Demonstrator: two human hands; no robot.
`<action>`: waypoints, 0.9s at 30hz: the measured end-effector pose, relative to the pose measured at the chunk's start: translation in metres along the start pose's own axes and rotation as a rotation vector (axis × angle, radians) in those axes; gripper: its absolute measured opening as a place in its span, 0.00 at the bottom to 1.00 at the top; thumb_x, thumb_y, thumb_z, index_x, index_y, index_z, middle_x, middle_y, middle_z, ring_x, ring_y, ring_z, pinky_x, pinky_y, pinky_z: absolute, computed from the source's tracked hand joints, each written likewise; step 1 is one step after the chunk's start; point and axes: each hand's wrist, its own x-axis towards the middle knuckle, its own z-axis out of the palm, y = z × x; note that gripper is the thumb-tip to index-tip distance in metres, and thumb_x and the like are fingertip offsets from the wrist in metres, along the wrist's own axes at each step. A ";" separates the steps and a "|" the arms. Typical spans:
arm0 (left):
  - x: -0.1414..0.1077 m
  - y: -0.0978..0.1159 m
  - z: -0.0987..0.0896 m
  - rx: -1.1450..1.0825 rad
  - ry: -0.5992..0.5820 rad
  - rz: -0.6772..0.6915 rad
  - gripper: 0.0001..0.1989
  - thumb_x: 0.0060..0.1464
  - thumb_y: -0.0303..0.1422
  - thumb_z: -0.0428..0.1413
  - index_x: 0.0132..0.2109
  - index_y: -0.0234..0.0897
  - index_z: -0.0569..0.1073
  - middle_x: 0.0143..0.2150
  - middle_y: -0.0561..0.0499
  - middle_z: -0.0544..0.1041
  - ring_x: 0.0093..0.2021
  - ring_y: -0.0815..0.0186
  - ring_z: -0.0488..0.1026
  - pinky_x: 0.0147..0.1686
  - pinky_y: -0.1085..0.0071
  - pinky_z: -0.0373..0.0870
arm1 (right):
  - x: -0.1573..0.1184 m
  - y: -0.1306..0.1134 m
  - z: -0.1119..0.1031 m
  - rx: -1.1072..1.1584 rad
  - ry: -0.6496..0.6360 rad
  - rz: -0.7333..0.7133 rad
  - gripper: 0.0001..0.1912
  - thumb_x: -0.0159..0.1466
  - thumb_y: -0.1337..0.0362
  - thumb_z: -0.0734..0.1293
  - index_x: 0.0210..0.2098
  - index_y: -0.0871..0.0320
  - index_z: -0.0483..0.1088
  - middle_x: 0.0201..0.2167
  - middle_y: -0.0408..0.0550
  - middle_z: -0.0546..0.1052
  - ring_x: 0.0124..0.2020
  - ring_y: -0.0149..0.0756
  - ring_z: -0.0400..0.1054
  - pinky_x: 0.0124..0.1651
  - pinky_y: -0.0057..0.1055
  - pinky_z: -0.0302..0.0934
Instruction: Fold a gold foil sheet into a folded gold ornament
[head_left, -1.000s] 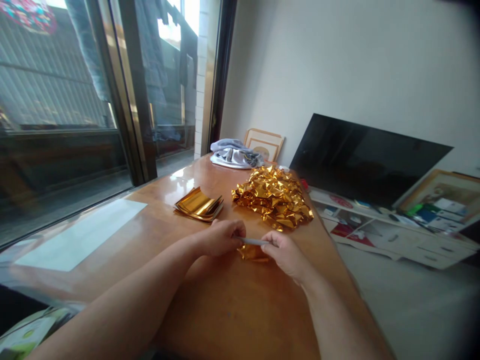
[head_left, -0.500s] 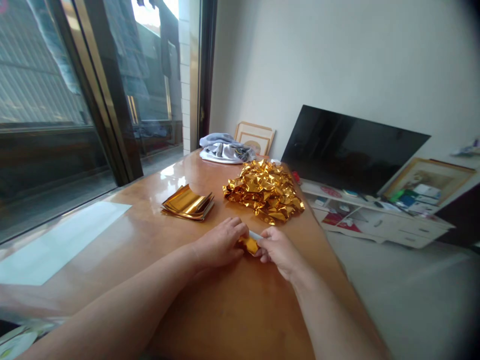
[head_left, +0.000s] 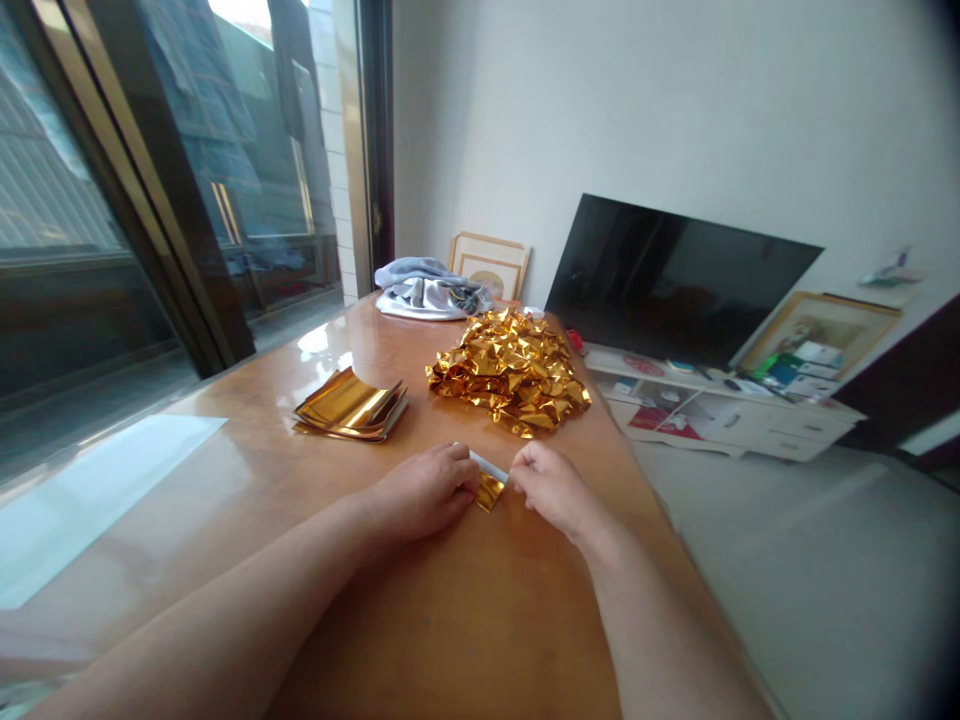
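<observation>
A small sheet of gold foil paper (head_left: 490,489) lies on the wooden table with a white strip along its far edge. My left hand (head_left: 429,487) is closed over its left end, the fingers bent and partly hidden. At the far right corner of the white strip, my right hand (head_left: 549,486) makes a pinch with thumb and forefinger. Beyond my left hand sits a stack of curled gold foil sheets (head_left: 351,405). A heap of folded gold foil pieces (head_left: 511,375) rises past both hands.
The glossy table (head_left: 450,620) drops off on its right side. A pale sheet (head_left: 105,510) lies at the left, and folded clothes (head_left: 431,290) rest at the far end. A white cabinet (head_left: 727,420) stands below a black television (head_left: 675,275); glass doors are on the left.
The foil paper was bulging between my hands and now looks flatter. My right hand has shifted to the corner of its white strip. The whole view has swung slightly right.
</observation>
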 end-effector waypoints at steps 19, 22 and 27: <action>0.001 0.004 0.000 0.059 0.062 -0.015 0.11 0.49 0.26 0.57 0.42 0.40 0.72 0.43 0.48 0.72 0.46 0.59 0.68 0.47 0.66 0.67 | 0.001 -0.006 0.011 0.332 -0.077 0.130 0.13 0.56 0.67 0.67 0.41 0.54 0.66 0.24 0.42 0.76 0.22 0.32 0.69 0.23 0.25 0.58; 0.002 0.003 0.000 0.095 0.077 -0.013 0.08 0.52 0.29 0.58 0.41 0.40 0.72 0.44 0.47 0.72 0.46 0.59 0.68 0.48 0.65 0.66 | 0.001 -0.008 0.010 0.384 -0.069 0.163 0.13 0.55 0.67 0.69 0.39 0.55 0.65 0.22 0.41 0.75 0.21 0.31 0.68 0.22 0.24 0.58; 0.001 0.003 0.000 0.038 0.036 0.030 0.05 0.59 0.29 0.54 0.41 0.41 0.74 0.42 0.49 0.72 0.44 0.62 0.69 0.46 0.68 0.65 | -0.001 -0.005 0.010 0.268 -0.092 0.109 0.04 0.57 0.66 0.67 0.33 0.55 0.67 0.21 0.42 0.74 0.22 0.32 0.67 0.24 0.25 0.57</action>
